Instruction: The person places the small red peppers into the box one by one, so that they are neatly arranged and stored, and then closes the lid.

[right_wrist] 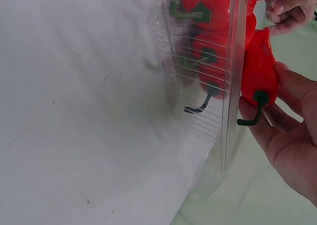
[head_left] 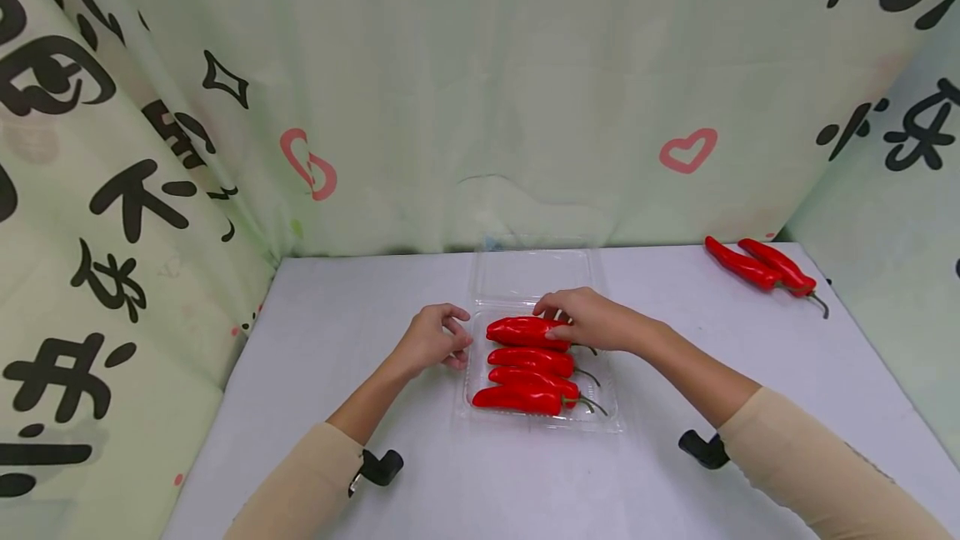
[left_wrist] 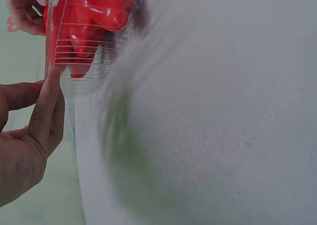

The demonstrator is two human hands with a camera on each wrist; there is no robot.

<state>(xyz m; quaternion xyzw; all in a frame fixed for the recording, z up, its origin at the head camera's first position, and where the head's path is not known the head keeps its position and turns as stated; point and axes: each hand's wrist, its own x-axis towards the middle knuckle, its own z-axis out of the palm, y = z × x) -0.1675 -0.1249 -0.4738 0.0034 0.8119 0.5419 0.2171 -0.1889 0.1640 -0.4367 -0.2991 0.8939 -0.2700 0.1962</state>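
Note:
A clear plastic box (head_left: 611, 419) with its lid (head_left: 532, 273) folded back stands in the middle of the table. Several red peppers (head_left: 525, 399) lie crosswise in it, their green stems pointing right. At the far end of the row, my right hand (head_left: 596, 319) holds another red pepper (head_left: 521, 329) by its stem end, thumb on one side and fingers on the other. In the right wrist view this pepper (right_wrist: 260, 69) shows above the box rim. Beside the box's left edge is my left hand (head_left: 437, 337), holding nothing; its fingertips touch the rim (left_wrist: 51, 51) in the left wrist view.
Two more red peppers (head_left: 757, 265) lie at the table's back right corner. A white cloth (head_left: 360, 298) covers the table. Printed pale green curtains (head_left: 487, 107) hang behind it and at both sides.

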